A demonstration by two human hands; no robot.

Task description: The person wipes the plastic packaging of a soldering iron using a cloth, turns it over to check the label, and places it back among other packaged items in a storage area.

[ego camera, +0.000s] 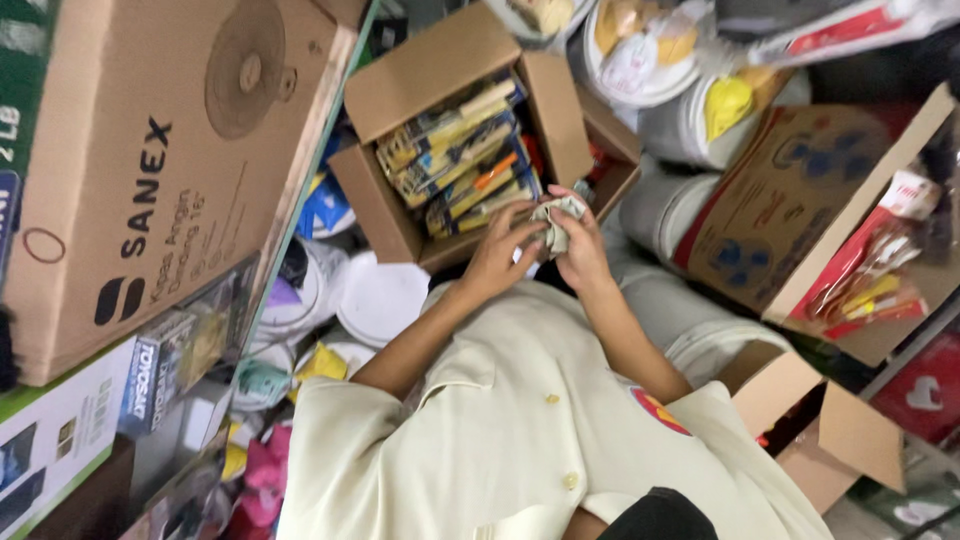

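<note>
Both hands met in front of the person's chest, just near an open cardboard box (455, 75) — the left hand (497, 255) and right hand (580, 250) were both closed round a small crumpled wad of paper (553, 222), pale w/ greenish print, fingers curled on it from either side. What the paper was, I couldn't tell. The box, just beyond the hands, was packed w/ carded tools (465, 155) in yellow and blue packs, laid in rows. A big fan carton (170, 160) filled the left side; white plastic buckets (665, 205) stood to the right and far right, beside another printed carton (800, 205). The person wore a cream buttoned shirt (520, 440) — short sleeves, arms bare.
</note>
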